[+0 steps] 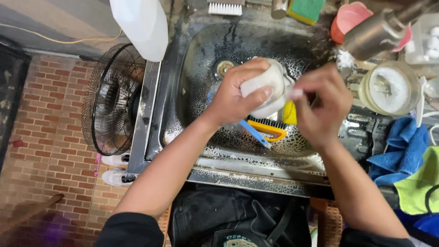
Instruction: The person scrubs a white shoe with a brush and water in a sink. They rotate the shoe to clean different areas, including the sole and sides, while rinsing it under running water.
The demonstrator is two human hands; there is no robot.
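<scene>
Hands meet over the blackened, crackle-patterned metal sink (201,91), where the left hand (235,93) wraps around a white rounded shoe-like object (270,89), its grip closed firmly on it with the thumb pressed across the pale surface. The right hand (320,105) comes in from the other side, fingers curled and pinched at the edge of the same white object; its grip looks closed on that end, though what exactly sits between the fingertips is hidden. The white object hangs above the sink basin, near the brass drain (224,68), not resting on the bottom.

Beneath the hands lie an orange-handled scrubbing brush (270,130), a blue plastic handle (254,132) and a yellow sponge-like piece (289,113), all set down in the basin. A white bristle brush (225,8) and a green-and-yellow sponge (305,9) sit on the far rim, a round jar with a pale lid (389,88) on the surface to the right, beside blue cloth (402,148) and green cloth (418,183). A black cage fan (114,105) stands on the brick floor to the left.

Judging by how things lie, the cleaning seems mid-way: the object looks fairly white, the brushes are laid aside, and hand work on one end is in progress; rinsing or drying appears not yet done.
</scene>
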